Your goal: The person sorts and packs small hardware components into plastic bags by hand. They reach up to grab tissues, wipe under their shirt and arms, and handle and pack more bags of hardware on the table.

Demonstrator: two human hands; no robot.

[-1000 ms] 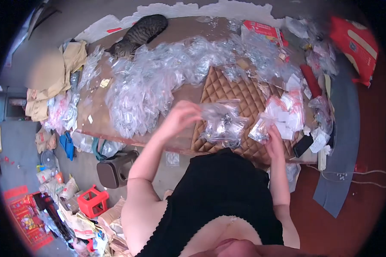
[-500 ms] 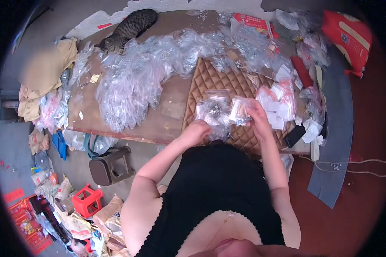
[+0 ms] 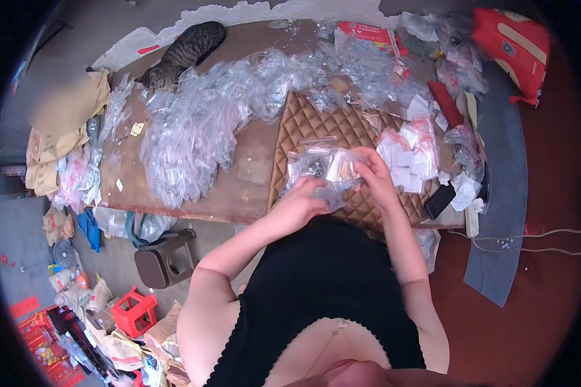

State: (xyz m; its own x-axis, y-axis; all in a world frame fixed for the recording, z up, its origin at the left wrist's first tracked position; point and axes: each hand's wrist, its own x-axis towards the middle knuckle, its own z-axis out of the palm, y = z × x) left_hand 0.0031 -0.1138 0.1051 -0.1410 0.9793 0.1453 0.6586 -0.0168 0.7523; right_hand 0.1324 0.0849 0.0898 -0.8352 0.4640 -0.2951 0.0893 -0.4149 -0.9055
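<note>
A clear plastic bag with small pieces and a pale slip inside [image 3: 344, 170] is held at its right edge by my right hand [image 3: 376, 177], fingers closed on it. My left hand [image 3: 301, 205] is at the lower left of this bag, its fingers bent over clear bags; what its fingertips grip is hidden. Beneath and left of the held bag lie other clear bags with small metal parts [image 3: 314, 164]. They rest on a brown quilted mat [image 3: 297, 122]. Right of my right hand is a pile of pink-edged bags with white slips [image 3: 408, 155].
Many clear bags [image 3: 193, 135] spread over the table [image 3: 252, 164]. A tabby cat [image 3: 190, 48] lies at the back left. A black phone [image 3: 439, 202] and a red roll [image 3: 445, 103] lie at right. Below stand a brown stool [image 3: 164, 261] and a red stool [image 3: 134, 312].
My right hand has brought its bag left from the slip pile to over the other bags. My left hand has come down and right to meet it. The camera view has shifted slightly.
</note>
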